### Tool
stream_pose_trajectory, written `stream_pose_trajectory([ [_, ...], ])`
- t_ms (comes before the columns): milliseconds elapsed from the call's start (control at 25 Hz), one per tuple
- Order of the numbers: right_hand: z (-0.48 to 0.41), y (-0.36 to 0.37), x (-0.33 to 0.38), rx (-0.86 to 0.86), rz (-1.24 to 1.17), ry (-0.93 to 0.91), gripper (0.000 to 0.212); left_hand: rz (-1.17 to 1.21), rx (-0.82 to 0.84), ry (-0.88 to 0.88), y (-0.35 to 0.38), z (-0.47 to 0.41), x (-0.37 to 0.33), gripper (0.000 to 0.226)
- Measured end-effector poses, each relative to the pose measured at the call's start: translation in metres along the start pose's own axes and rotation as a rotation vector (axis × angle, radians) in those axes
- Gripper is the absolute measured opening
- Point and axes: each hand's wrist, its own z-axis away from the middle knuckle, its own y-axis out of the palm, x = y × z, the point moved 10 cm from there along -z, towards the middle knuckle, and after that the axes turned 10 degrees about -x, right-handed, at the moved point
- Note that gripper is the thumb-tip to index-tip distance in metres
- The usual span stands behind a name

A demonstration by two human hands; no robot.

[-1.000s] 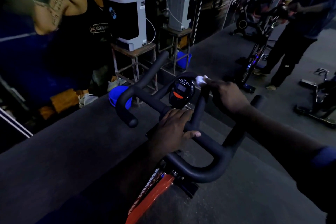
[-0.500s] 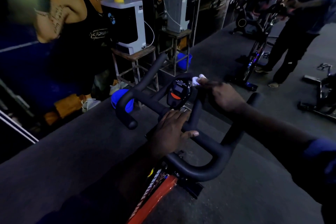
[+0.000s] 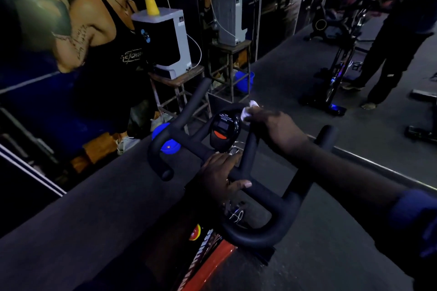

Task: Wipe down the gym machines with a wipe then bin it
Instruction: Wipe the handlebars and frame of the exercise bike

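Right grip (image 3: 281,130) pinches wipe (image 3: 247,111) against the handlebar (image 3: 250,149), prong pointing straight away.

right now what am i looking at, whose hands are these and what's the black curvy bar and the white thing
There is one picture, taken by a camera worn on a person's head and looking forward and down, so the two arms reaching in are that person's own. No robot is involved.

The black curved bar is the handlebar of a gym exercise bike, and its red frame shows at the bottom. The small round console with a screen sits in the middle of the bar.

The left hand holds the centre of the handlebar. The right hand pinches a white wipe in its fingers, beside the console's upper right edge.

Behind, a white appliance stands on a stool with a yellow cup on top. Another person stands on the right.
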Motion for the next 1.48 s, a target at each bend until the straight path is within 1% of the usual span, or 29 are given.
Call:
stream_pose_trajectory([
  [40, 0.013, -0.003, 0.001, -0.009, 0.003, -0.001, 0.044, 0.009, 0.004, -0.008, 0.001, 0.000, 0.001, 0.083],
  [80, 0.021, -0.009, 0.005, -0.020, 0.025, -0.016, 0.053, 0.012, 0.013, -0.013, 0.002, -0.001, 0.002, 0.084],
  [120, 0.018, -0.013, 0.008, -0.017, 0.054, -0.052, 0.052, 0.003, 0.018, -0.013, 0.003, -0.001, 0.004, 0.083],
  [200, -0.006, -0.016, 0.018, -0.020, 0.088, -0.187, 0.042, -0.021, 0.008, -0.006, 0.003, -0.003, 0.005, 0.082],
  [240, -0.026, -0.010, 0.016, 0.012, 0.086, -0.223, 0.038, -0.022, -0.004, -0.007, 0.002, -0.003, 0.004, 0.081],
  [280, -0.043, -0.002, 0.012, 0.065, 0.074, -0.224, 0.036, -0.016, -0.021, -0.007, 0.001, -0.003, 0.003, 0.080],
  [360, -0.056, 0.018, -0.010, 0.173, 0.032, -0.153, 0.034, -0.010, -0.038, 0.001, 0.000, -0.002, 0.001, 0.080],
  [400, -0.050, 0.022, -0.018, 0.176, 0.015, -0.124, 0.034, -0.008, -0.033, 0.001, -0.001, -0.002, 0.000, 0.082],
  [480, -0.022, 0.015, -0.023, 0.107, -0.037, -0.102, 0.032, 0.008, -0.023, -0.004, -0.004, 0.000, -0.001, 0.081],
  [600, 0.000, -0.016, -0.010, -0.047, -0.052, -0.121, 0.039, 0.040, 0.023, -0.031, -0.005, 0.002, -0.001, 0.076],
  [640, -0.009, -0.025, -0.010, -0.096, -0.084, -0.071, 0.033, 0.038, 0.033, -0.041, -0.006, 0.002, -0.001, 0.075],
  [680, -0.023, -0.034, -0.017, -0.182, -0.118, 0.011, 0.025, 0.032, 0.040, -0.046, -0.006, 0.002, -0.001, 0.073],
  [720, -0.035, -0.037, -0.029, -0.243, -0.142, 0.098, 0.023, 0.028, 0.045, -0.046, -0.006, 0.003, -0.002, 0.072],
  [760, -0.045, -0.036, -0.038, -0.271, -0.149, 0.170, 0.026, 0.027, 0.046, -0.047, -0.007, 0.003, -0.002, 0.071],
  [800, -0.050, -0.026, -0.044, -0.258, -0.144, 0.223, 0.028, 0.027, 0.043, -0.052, -0.007, 0.003, -0.003, 0.071],
  [840, -0.049, -0.012, -0.051, -0.232, -0.129, 0.276, 0.024, 0.027, 0.043, -0.059, -0.008, 0.003, -0.004, 0.071],
  [880, -0.041, -0.002, -0.059, -0.229, -0.123, 0.348, 0.017, 0.024, 0.043, -0.061, -0.008, 0.003, -0.003, 0.070],
  [960, -0.002, 0.007, -0.075, -0.287, -0.142, 0.615, 0.022, 0.015, 0.040, -0.054, -0.009, 0.004, -0.001, 0.066],
  [1000, 0.022, 0.009, -0.074, -0.312, -0.182, 0.740, 0.019, 0.014, 0.050, -0.048, -0.009, 0.004, -0.001, 0.064],
  [1080, 0.061, 0.017, -0.061, -0.335, -0.275, 0.882, 0.012, 0.004, 0.078, -0.033, -0.009, 0.005, -0.003, 0.062],
  [1160, 0.089, 0.020, -0.034, -0.247, -0.228, 0.899, 0.010, 0.001, 0.076, -0.015, -0.011, 0.004, -0.006, 0.060],
  [1240, 0.100, 0.013, -0.008, -0.150, -0.134, 0.838, 0.012, 0.028, 0.097, -0.014, -0.010, 0.002, -0.008, 0.059],
  [1280, 0.099, 0.004, 0.000, -0.157, -0.109, 0.816, 0.011, 0.044, 0.115, -0.016, -0.009, 0.001, -0.010, 0.059],
  [1400, 0.089, -0.017, 0.009, -0.389, 0.068, 0.780, 0.016, 0.090, 0.125, -0.014, -0.006, 0.004, -0.012, 0.054],
  [1440, 0.092, -0.010, 0.016, -0.409, 0.091, 0.766, 0.021, 0.092, 0.122, -0.002, -0.007, 0.005, -0.014, 0.051],
  [1480, 0.097, 0.005, 0.027, -0.354, 0.082, 0.736, 0.026, 0.086, 0.110, 0.013, -0.010, 0.005, -0.016, 0.050],
])
